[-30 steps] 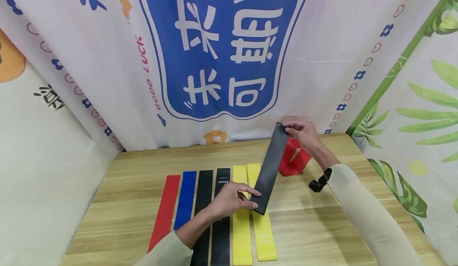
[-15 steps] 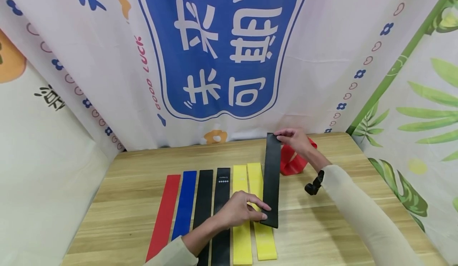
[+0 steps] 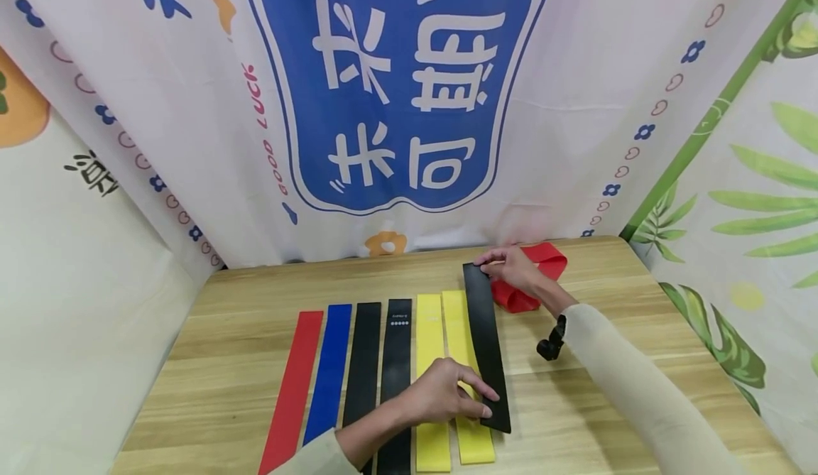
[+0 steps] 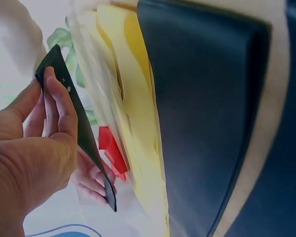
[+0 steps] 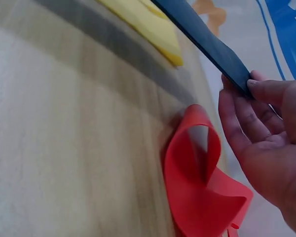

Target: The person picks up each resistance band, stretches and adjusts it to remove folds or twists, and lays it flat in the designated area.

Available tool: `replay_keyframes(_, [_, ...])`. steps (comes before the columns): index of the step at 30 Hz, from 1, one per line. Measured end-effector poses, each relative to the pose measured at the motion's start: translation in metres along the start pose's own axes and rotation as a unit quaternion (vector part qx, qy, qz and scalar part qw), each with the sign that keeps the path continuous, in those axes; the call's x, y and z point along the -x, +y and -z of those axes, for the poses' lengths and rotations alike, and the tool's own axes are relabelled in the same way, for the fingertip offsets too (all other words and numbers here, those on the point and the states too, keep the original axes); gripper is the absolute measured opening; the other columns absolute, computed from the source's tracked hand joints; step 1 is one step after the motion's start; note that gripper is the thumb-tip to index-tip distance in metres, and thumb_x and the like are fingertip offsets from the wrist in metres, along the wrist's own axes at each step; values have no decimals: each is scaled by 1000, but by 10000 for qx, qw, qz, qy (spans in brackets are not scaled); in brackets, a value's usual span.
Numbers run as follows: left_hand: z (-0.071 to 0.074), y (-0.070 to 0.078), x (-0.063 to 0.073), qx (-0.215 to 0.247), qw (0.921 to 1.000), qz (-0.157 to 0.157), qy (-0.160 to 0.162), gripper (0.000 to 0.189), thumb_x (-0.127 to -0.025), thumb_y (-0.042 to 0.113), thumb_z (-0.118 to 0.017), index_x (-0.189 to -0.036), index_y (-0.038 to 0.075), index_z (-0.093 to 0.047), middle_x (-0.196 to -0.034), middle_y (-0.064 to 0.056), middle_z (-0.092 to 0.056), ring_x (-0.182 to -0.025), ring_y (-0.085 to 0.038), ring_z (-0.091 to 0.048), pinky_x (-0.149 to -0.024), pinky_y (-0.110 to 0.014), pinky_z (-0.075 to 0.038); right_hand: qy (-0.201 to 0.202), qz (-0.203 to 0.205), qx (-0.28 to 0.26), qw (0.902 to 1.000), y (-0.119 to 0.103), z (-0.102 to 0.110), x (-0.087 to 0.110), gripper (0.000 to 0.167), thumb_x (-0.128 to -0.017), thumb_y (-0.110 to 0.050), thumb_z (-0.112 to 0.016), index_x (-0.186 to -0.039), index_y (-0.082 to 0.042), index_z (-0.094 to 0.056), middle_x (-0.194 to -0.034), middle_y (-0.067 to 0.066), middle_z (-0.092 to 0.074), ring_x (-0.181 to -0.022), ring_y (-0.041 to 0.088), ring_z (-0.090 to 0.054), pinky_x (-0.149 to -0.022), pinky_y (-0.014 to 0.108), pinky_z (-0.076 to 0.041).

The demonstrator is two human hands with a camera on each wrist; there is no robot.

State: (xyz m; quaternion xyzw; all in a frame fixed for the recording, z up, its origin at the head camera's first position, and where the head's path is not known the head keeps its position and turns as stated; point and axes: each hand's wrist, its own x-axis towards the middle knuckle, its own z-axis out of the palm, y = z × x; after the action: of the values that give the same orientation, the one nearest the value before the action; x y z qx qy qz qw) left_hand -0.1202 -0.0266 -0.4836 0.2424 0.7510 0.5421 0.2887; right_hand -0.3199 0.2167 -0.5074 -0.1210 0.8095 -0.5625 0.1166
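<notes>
A black resistance band [image 3: 487, 340] stretches lengthwise between my two hands, raised off the table. My left hand [image 3: 441, 393] pinches its near end between thumb and fingers. The right hand [image 3: 513, 269] pinches the far end, as the right wrist view also shows, with the band [image 5: 212, 47] above its own shadow. Partly under it lies a yellow band [image 3: 455, 326], with another yellow band [image 3: 429, 326] on its left. A crumpled red band [image 5: 197, 182] sits below my right hand. White marks show on the held band's underside in the left wrist view.
Further left on the wooden table [image 3: 211, 361] lie a black band with white dots [image 3: 397, 354], a plain black band [image 3: 363, 351], a blue band [image 3: 328, 375] and a red band [image 3: 290, 390], side by side. A printed cloth [image 3: 562, 162] hangs behind the table.
The held black band has come down lower and swung from a slant to nearly parallel with the row. My left hand moved right and nearer; my right hand moved left and down.
</notes>
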Motion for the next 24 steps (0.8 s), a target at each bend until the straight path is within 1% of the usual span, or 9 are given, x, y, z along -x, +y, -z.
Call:
replay_keyframes(3, [-5, -1, 1, 145, 9999, 54, -64, 16, -88, 1, -84, -103, 6, -85, -99, 10, -76, -72, -4, -75, -60, -15, -51, -82, 130, 344, 9993, 2, -2, 1, 22, -101, -4, -70, -121, -2, -77, -121, 17, -73, -94, 22, -72, -84, 32, -62])
replay_keyframes(5, [-8, -2, 1, 201, 9997, 85, -109, 17, -88, 0, -83, -104, 5, -84, -98, 9, -77, -73, -4, -75, -63, -16, -54, -134, 133, 490, 9986, 2, -3, 2, 20, -100, -5, -71, -118, -6, -78, -118, 13, -75, -94, 21, -72, -85, 31, -62])
replay_keyframes(9, [-10, -4, 0, 216, 9995, 174, -172, 18, -88, -2, -83, -105, 4, -84, -94, 7, -75, -74, -3, -74, -66, -17, -56, -195, 311, 937, 9949, 6, -3, 2, 18, -99, -5, -71, -114, -10, -80, -112, 9, -77, -93, 22, -71, -84, 30, -60])
replay_keyframes(11, [-12, -5, -1, 196, 9994, 199, -180, 19, -87, -3, -83, -104, 4, -84, -92, 7, -74, -73, -2, -73, -67, -17, -57, -223, 467, 1156, 9919, 9, -2, 3, 18, -99, -4, -71, -113, -9, -81, -110, 8, -78, -97, 22, -70, -86, 30, -58])
replay_keyframes(16, [-17, -6, -1, 116, 9992, 261, -261, 21, -86, -3, -84, -105, 5, -84, -95, 7, -75, -75, -2, -73, -68, -19, -58, -312, 647, 1399, 9876, 17, 1, 3, 16, -98, -2, -71, -108, -9, -82, -108, 5, -79, -105, 22, -67, -92, 33, -55])
replay_keyframes(20, [-20, -5, 0, 51, 9993, 237, -301, 21, -86, -2, -85, -106, 6, -84, -97, 4, -78, -74, -2, -73, -69, -19, -58, -406, 771, 1621, 9829, 20, 3, 3, 16, -98, -3, -72, -107, -10, -82, -107, 4, -80, -103, 22, -69, -93, 34, -56])
replay_keyframes(24, [-23, -8, -1, -3, 9992, 202, -350, 21, -86, -2, -85, -106, 4, -84, -92, 1, -79, -70, 0, -70, -68, -18, -57, -517, 799, 1695, 9809, 20, 4, 3, 16, -97, -2, -74, -107, -10, -82, -107, 4, -80, -100, 22, -70, -91, 32, -57])
